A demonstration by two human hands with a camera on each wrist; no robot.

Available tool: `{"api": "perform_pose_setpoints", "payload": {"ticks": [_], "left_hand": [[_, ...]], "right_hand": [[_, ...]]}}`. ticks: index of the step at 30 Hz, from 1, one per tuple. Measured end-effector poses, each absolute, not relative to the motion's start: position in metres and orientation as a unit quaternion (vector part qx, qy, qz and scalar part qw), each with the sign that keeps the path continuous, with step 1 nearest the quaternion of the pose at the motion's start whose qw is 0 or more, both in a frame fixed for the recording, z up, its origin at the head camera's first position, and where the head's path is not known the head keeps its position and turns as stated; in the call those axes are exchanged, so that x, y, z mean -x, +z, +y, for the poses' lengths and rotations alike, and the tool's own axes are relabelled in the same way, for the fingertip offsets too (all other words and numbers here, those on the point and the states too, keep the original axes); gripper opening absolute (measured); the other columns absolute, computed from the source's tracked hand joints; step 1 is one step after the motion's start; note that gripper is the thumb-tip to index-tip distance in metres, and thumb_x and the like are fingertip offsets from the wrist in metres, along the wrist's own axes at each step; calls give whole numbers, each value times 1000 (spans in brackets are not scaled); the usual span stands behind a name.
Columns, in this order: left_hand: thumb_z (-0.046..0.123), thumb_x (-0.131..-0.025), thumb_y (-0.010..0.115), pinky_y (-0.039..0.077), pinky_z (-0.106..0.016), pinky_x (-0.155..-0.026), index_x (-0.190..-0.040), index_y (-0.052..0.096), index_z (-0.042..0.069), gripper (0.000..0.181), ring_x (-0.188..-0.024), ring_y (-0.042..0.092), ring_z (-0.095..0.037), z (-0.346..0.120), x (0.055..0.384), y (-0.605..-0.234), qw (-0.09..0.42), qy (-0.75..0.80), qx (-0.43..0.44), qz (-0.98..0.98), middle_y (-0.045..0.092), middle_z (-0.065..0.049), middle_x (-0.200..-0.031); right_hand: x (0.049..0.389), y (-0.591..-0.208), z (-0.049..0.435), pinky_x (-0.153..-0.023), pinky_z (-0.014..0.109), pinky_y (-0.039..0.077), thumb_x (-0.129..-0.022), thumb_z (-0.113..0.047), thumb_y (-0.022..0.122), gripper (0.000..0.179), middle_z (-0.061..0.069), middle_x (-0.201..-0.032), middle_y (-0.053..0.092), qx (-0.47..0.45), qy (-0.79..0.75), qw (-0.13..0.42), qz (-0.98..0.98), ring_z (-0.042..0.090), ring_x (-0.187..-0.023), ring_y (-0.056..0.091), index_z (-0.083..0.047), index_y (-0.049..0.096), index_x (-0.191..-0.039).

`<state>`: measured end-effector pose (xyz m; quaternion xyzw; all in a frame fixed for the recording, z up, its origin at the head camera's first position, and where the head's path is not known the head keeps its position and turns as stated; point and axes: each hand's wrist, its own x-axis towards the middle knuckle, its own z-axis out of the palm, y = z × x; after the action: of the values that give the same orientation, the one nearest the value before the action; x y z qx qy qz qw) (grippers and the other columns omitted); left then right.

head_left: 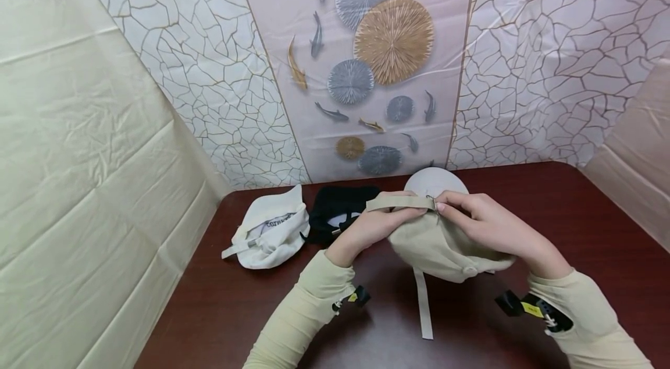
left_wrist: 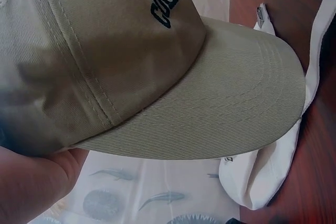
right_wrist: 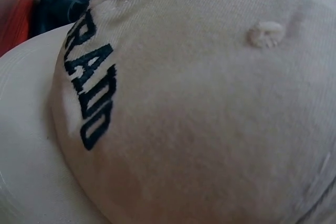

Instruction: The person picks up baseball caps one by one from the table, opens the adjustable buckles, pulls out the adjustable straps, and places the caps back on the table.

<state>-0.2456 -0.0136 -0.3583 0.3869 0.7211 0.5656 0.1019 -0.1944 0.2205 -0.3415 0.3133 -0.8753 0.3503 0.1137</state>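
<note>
Head view: beige cap (head_left: 445, 249) at 4 o'clock, off the tabletop in both hands, crown facing the wearer, back edge up. Left hand (head_left: 374, 227) pinches beside the buckle (head_left: 432, 203), strap (head_left: 395, 202) lying over its fingers toward 9 o'clock. Right hand (head_left: 484, 215) pinches at the buckle's 3 o'clock side. White cap (head_left: 272, 235) on the table between 7 and 8, black cap (head_left: 335, 200) at 6. Pale brim (head_left: 437, 181) beyond the beige cap, probably another cap mostly hidden.

My read: strap work at the buckle. Left should anchor the fabric right by the metal; right works the buckle side. Run the strap flat and square, small pulls, no twist. Support the crown; a sagging cap would likely drag the buckle crooked.

Left wrist view: same cap, bill at 3 o'clock, hand at 8, fingertips hidden. Don't squeeze the bill.

Right wrist view: crown fills it, lettering (right_wrist: 94, 87) at 9, top button (right_wrist: 266, 34) at 2. No fingers visible, so can't tell grip from here.
</note>
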Motion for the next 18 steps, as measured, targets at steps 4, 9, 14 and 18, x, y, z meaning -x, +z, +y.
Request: {"api": "perform_pose_setpoints", "payload": {"ticks": [4,9,14,18], "left_hand": [[23,-99,66,46,-21,-83,-107,73,15,13,-92,57,-4,-14,244,-358,110,569,-380,720,68,7,-98],[26,-99,67,47,-21,-83,-109,74,15,16,-92,57,-3,-15,245,-360,102,561,-389,724,68,8,-98],[24,-99,67,49,-22,-82,-107,74,13,15,-91,59,-5,-16,242,-362,92,549,-403,726,69,8,-97],[21,-98,68,49,-22,-83,-107,75,12,14,-92,60,-4,-17,240,-362,81,546,-405,729,71,7,-98]], "right_hand": [[193,-342,220,-67,23,41,-104,-13,56,18,-12,-83,59,-316,345,116,-876,5,-72,51,-28,66,-100],[190,-341,221,-68,22,41,-105,-14,56,19,-14,-81,57,-319,344,116,-876,5,-73,52,-29,65,-99],[185,-341,222,-65,23,40,-106,-15,55,20,-16,-72,48,-320,348,101,-876,4,-70,49,-30,62,-94],[183,-340,222,-65,23,41,-105,-14,54,21,-17,-75,51,-326,343,101,-875,3,-70,51,-30,62,-93]]}}
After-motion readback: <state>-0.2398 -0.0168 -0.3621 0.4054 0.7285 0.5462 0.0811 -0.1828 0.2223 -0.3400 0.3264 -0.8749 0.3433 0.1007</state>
